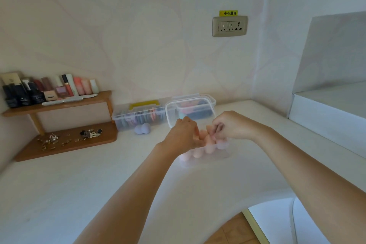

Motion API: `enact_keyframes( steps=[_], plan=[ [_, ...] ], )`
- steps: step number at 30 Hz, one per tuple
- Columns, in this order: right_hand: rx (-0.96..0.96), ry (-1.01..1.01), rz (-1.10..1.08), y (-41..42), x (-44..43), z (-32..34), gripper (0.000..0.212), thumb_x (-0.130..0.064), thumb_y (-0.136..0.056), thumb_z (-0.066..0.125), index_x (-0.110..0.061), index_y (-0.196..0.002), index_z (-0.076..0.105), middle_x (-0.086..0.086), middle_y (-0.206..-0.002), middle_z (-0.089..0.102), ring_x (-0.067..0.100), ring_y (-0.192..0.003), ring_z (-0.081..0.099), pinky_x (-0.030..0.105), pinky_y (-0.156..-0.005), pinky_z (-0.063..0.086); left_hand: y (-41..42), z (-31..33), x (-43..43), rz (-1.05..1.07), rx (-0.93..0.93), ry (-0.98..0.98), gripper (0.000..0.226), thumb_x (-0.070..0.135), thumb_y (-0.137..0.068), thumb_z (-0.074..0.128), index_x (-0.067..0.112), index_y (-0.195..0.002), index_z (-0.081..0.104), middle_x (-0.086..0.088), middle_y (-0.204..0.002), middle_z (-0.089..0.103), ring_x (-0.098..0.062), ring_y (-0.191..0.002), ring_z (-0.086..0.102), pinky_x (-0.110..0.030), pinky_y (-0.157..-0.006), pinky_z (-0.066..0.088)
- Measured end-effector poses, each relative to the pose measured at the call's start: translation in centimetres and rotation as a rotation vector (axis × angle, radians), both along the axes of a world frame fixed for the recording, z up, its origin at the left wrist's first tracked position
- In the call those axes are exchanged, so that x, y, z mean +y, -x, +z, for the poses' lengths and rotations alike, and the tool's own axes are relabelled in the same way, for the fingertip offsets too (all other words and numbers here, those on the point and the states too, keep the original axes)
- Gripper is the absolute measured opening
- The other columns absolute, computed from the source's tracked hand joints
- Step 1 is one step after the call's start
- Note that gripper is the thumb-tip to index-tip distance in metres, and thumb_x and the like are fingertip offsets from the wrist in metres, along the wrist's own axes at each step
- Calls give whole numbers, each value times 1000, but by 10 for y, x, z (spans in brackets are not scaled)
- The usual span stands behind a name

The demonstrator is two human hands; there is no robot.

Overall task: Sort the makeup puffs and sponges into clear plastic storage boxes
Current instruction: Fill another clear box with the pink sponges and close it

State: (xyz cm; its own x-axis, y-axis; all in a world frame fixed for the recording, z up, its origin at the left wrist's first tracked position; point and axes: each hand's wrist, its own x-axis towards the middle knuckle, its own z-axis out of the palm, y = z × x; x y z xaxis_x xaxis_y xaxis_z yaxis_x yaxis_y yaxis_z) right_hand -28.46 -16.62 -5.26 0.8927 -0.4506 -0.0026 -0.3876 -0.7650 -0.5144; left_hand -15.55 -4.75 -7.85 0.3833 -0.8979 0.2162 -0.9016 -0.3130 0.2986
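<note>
Findings, by size. The white worktop (pixel 99 184) carries everything. On it, straight ahead of me, stands the near clear box (pixel 221 154), its lid (pixel 168 113) tipped up behind it. Both my hands are over its mouth. My left hand (pixel 183 134) shows its back to me, with fingers bent down among the contents; whether they grip anything I cannot tell. The fingers of my right hand (pixel 232 127) are curled together and pinch the top sponge (pixel 210 130). The pink sponges (pixel 208 149) already fill the box and are heaped above its rim. Risk, in my judgement: the heap is soft and rounded, so pressing one more in may squeeze a neighbour out over the wall onto the worktop, and the overfill may keep the lid from seating. The light box could also slide if I push with one hand only. Surroundings: a wooden shelf (pixel 65 105) stands well left, with bottles (pixel 39 89) on its upper board. A handled box (pixel 138 119) of flat puffs and a rear box (pixel 198 109) sit against the wall, the latter directly behind the raised lid, which blocks my reach to it. One lavender sponge (pixel 142 128) lies loose, unsorted, just before the handled box. Small jewellery (pixel 67 140) is scattered on the shelf base, clear of my path.
</note>
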Motion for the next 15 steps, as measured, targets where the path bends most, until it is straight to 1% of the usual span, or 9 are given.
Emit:
enact_keyframes(
  steps=[2, 3, 5, 6, 7, 9, 11, 13, 15],
  plan=[
    [57, -166, 77, -4, 8, 2, 24, -5, -85, 57, -23, -79, 73, -10, -77, 69, 5, -72, 62, 16, -71, 48, -1, 1, 2, 1, 31, 2, 40, 43, -82, 68, 12, -107, 65, -6, -116, 52, -20, -102, 51, -30, -85, 47],
    [115, -199, 112, -7, 12, 1, 26, -6, -85, 56, -24, -81, 74, -14, -79, 67, 5, -80, 62, 18, -77, 48, -3, 1, 3, -8, 47, 7, 38, 41, -84, 67, 14, -110, 64, -5, -118, 52, -18, -99, 53, -27, -83, 47],
    [203, -191, 144, -13, 17, -3, 18, -18, -78, 61, -30, -78, 75, -15, -87, 65, 10, -99, 59, 27, -91, 47, -10, 0, 7, -30, 97, 43, 28, 35, -88, 63, 20, -112, 61, -1, -122, 51, -13, -92, 56, -22, -77, 45],
    [214, -178, 145, -15, 17, -6, 17, -23, -74, 61, -31, -77, 76, -12, -92, 67, 13, -104, 59, 31, -93, 47, -16, 0, 10, -29, 120, 80, 24, 33, -89, 62, 22, -111, 60, 2, -122, 52, -10, -91, 55, -20, -75, 42],
    [206, -185, 144, -17, 16, -7, 20, -21, -74, 58, -29, -79, 76, -7, -97, 69, 14, -102, 61, 31, -88, 49, -23, 1, 14, -13, 134, 135, 20, 30, -90, 61, 24, -109, 61, 4, -121, 53, -9, -92, 54, -20, -75, 38],
    [175, -234, 153, -18, 14, -10, 32, -6, -80, 50, -24, -81, 76, -2, -97, 70, 11, -90, 63, 23, -77, 47, -40, 5, 21, 88, 157, 279, 17, 24, -91, 59, 21, -107, 64, 4, -113, 58, -11, -95, 55, -19, -75, 35],
    [164, -239, 179, -18, 12, -11, 35, -3, -82, 49, -25, -80, 76, -9, -86, 67, 7, -83, 60, 22, -76, 44, -64, 5, 30, 245, 202, 373, 21, 16, -92, 55, 14, -111, 64, -3, -112, 62, -20, -102, 58, -21, -77, 37],
    [157, -233, 182, -15, 13, -9, 33, -5, -82, 49, -24, -80, 76, -10, -80, 66, 5, -78, 60, 22, -75, 44, -91, -5, 38, 360, 245, 365, 28, 11, -93, 53, 10, -120, 58, -9, -122, 60, -25, -109, 57, -22, -83, 39],
    [70, -290, 151, -13, 13, -5, 34, 1, -82, 43, -16, -83, 73, 0, -82, 70, 7, -74, 63, 19, -72, 47, -115, -19, 43, 420, 305, 299, 37, 11, -92, 55, 9, -129, 51, -13, -130, 54, -27, -111, 56, -28, -88, 42]
  ],
)
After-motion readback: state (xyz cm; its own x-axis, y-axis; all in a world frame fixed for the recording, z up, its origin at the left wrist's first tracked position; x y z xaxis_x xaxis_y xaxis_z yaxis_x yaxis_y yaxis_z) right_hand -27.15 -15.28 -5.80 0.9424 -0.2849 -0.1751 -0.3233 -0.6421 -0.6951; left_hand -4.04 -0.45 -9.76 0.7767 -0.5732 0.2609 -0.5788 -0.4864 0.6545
